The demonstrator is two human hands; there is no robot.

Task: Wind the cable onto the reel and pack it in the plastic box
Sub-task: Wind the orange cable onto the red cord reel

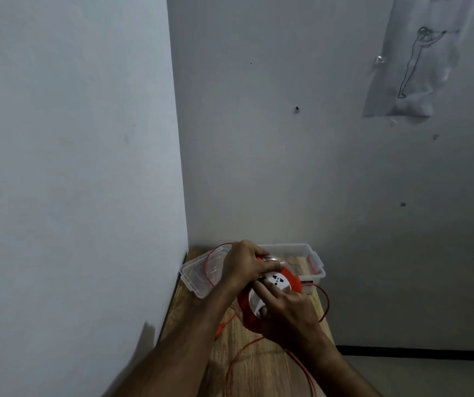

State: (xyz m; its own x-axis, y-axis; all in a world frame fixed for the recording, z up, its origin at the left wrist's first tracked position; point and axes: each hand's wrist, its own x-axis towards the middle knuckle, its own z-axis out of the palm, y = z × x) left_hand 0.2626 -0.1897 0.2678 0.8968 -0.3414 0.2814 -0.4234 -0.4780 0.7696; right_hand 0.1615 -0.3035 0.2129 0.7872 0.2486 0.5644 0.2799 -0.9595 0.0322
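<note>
An orange cable reel (294, 279) with a white socket face is held tilted above a narrow wooden table (261, 365). My left hand (244, 262) grips its upper rim from the far side. My right hand (287, 313) holds its lower edge, fingers across the white face. Loose orange cable (325, 303) loops over the table to the right and trails toward the near edge. Another strand runs over the clear lid (198, 277) behind my left hand. The clear plastic box (313, 263) stands open at the table's far end, partly hidden by my hands.
The table sits in a corner, with a wall close on the left and another behind. A dark skirting strip (418, 352) runs along the floor on the right. A clear sheet with a line drawing (418, 67) hangs high on the back wall.
</note>
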